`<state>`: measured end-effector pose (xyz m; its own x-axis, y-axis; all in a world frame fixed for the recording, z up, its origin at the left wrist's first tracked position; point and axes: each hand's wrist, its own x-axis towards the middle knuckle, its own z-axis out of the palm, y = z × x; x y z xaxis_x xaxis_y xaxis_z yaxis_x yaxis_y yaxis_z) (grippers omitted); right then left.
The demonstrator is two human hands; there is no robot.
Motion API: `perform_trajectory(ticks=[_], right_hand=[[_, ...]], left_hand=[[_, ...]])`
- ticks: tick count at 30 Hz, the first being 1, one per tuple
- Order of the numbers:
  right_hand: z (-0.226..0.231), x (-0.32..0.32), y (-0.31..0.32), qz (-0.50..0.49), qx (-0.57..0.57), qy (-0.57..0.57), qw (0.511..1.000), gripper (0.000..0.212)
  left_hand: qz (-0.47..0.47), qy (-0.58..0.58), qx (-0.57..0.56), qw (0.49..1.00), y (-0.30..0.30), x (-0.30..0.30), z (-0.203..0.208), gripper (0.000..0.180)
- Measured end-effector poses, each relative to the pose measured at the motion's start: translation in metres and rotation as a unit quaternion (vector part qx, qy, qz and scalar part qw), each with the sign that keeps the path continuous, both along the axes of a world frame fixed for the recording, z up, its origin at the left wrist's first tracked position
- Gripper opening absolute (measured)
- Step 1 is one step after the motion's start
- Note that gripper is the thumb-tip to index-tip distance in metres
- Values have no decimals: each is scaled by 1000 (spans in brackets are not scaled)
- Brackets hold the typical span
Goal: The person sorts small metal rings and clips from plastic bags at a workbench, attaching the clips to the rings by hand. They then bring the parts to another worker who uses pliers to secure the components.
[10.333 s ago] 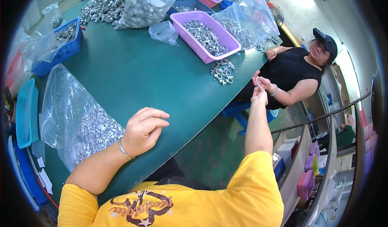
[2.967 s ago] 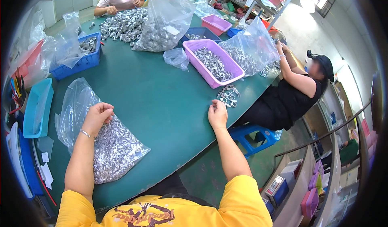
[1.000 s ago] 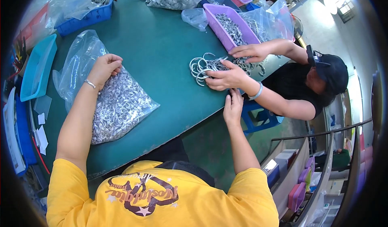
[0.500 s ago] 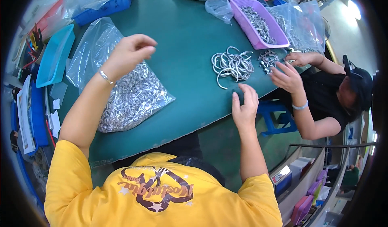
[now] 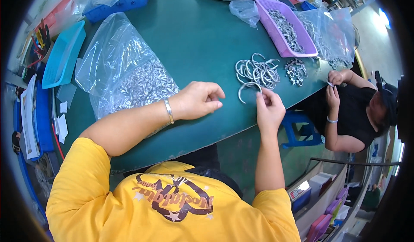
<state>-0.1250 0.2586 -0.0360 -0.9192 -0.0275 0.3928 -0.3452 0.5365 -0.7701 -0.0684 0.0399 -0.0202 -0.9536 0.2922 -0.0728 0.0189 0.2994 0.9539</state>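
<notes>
My right hand [image 5: 271, 108] pinches a silver open bangle [image 5: 241, 91] between thumb and fingers, at the near edge of a loose pile of bangles [image 5: 265, 71]. Over the table's middle is my left hand [image 5: 199, 100], fingers loosely bent and thumb apart, with nothing visible in it. Its forearm crosses the near part of a clear plastic bag [image 5: 113, 65] filled with small curved silver pieces [image 5: 144, 84], hiding that part.
A purple basket [image 5: 276, 35] of metal parts and a cluster of small metal rings [image 5: 296, 71] lie beyond the bangles. At right, a co-worker [image 5: 351, 117] handles a small piece near a blue stool [image 5: 297, 132]. A turquoise tray [image 5: 64, 54] stands left.
My left hand has come from above the bag toward the right and nearer me. My right hand has taken hold of a bangle. The co-worker's hands have come together.
</notes>
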Motion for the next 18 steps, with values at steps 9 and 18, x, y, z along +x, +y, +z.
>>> perform_trajectory(ticks=[9,18], right_hand=[[7,48,-37,68,4,97,993,24],[-3,24,-36,40,-132,-166,976,14]], left_hand=[[11,-208,182,961,0,-1,10,28],[43,-187,122,974,-11,-13,7,24]])
